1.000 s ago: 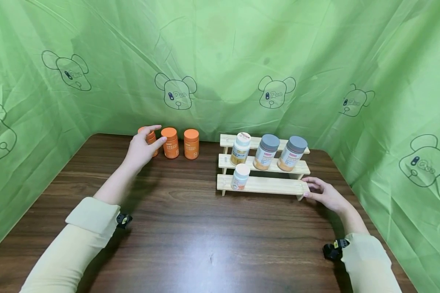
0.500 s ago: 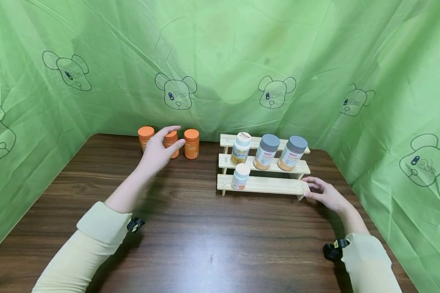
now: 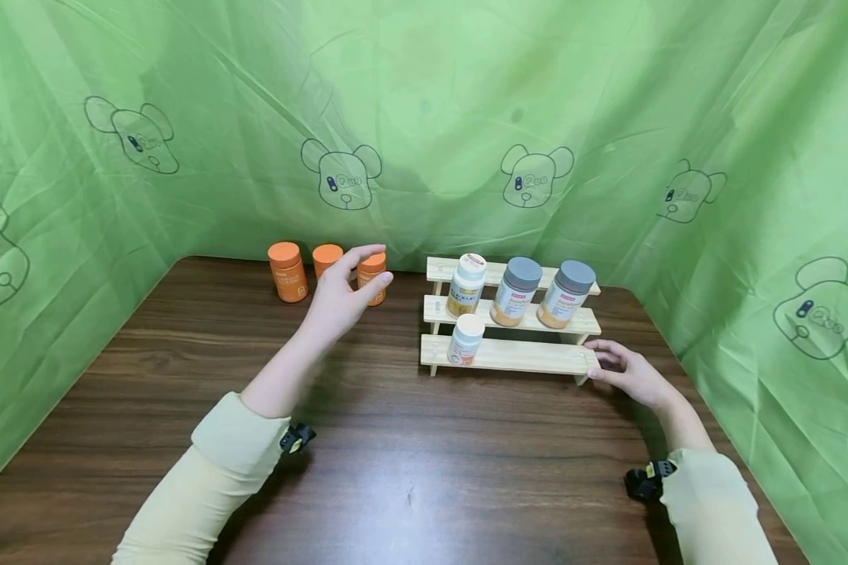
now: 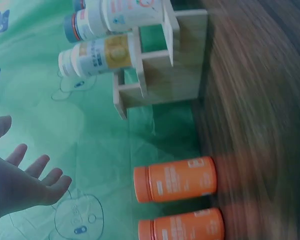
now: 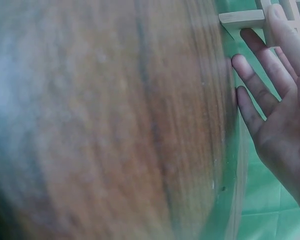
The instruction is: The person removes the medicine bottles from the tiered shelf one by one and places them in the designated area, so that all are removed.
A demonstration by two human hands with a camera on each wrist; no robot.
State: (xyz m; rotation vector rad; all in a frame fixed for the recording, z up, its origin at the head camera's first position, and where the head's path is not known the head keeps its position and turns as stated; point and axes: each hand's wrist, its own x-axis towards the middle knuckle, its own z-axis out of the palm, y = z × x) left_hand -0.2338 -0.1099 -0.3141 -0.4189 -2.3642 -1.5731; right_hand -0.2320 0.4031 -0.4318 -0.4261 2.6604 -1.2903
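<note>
1. The left hand (image 3: 339,294) hovers over the far part of the table (image 3: 396,471), fingers spread and loosely straight, holding nothing.
2. It is in front of the right orange bottle (image 3: 374,275), which its thumb and forefinger frame from the near side. From the head view I cannot tell whether they touch it; the left wrist view shows the fingers (image 4: 37,172) open with a gap to the bottles.
3. Three orange bottles stand upright in a row along the far edge of the table, against the green cloth (image 3: 424,118): the left bottle (image 3: 286,271), the middle bottle (image 3: 327,257), partly hidden behind the hand, and the right one.
4. The right hand (image 3: 625,373) rests at the near right end of the wooden rack (image 3: 516,357), with straight fingers (image 5: 285,30) against the end of the lowest step. It is open and grips nothing.
5. The rack has three steps and stands right of the orange bottles, well apart from them.
6. On the lowest step, near its left end, stands a small white bottle (image 3: 465,339).
7. On the middle step stand a white-capped bottle (image 3: 466,284) at the left and two grey-capped jars to its right, one (image 3: 516,291) at the centre and one (image 3: 566,294) at the right.
8. The top step (image 3: 441,269) shows bare wood at its left end; the rest is hidden behind the bottles.
9. Both arms wear pale yellow sleeves (image 3: 212,479), each with a small black clip at the wrist.
</note>
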